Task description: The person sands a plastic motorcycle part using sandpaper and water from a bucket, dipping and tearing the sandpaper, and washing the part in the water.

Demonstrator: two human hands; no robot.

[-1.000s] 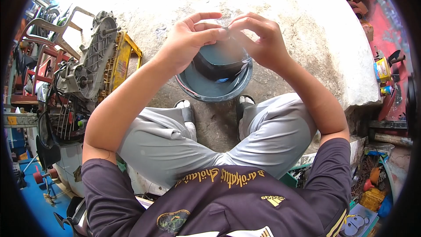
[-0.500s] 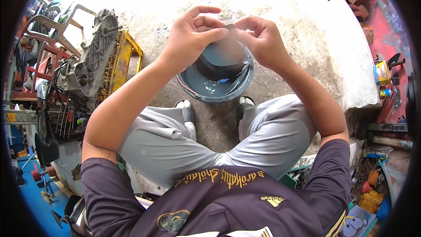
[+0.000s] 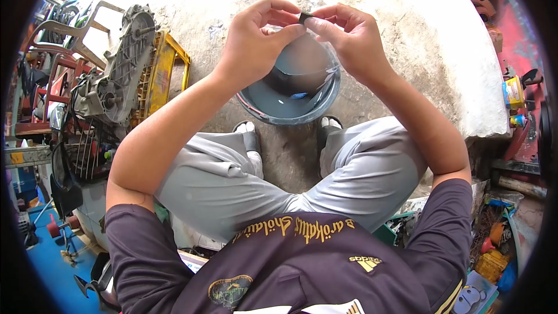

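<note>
A small dark flat piece [image 3: 304, 18] is pinched between both hands, above the far part of a dark round basin. My left hand [image 3: 254, 38] grips its left side with thumb and fingertips. From the right, my right hand [image 3: 350, 35] pinches the same piece. Below the hands, the basin [image 3: 289, 120] stands on the floor and holds water that looks grey-blue with bright reflections. Part of the basin's far rim is hidden behind the hands.
At the left stand a metal engine casing [image 3: 125, 70], a yellow crate [image 3: 165, 75] and a brown chair [image 3: 72, 28]. A pale raised slab [image 3: 479, 99] lies right. My sandalled feet are just below the basin.
Both hands have moved slightly up in the view, with the small dark piece still between them. The basin and the surroundings have shifted a little as the camera moved.
</note>
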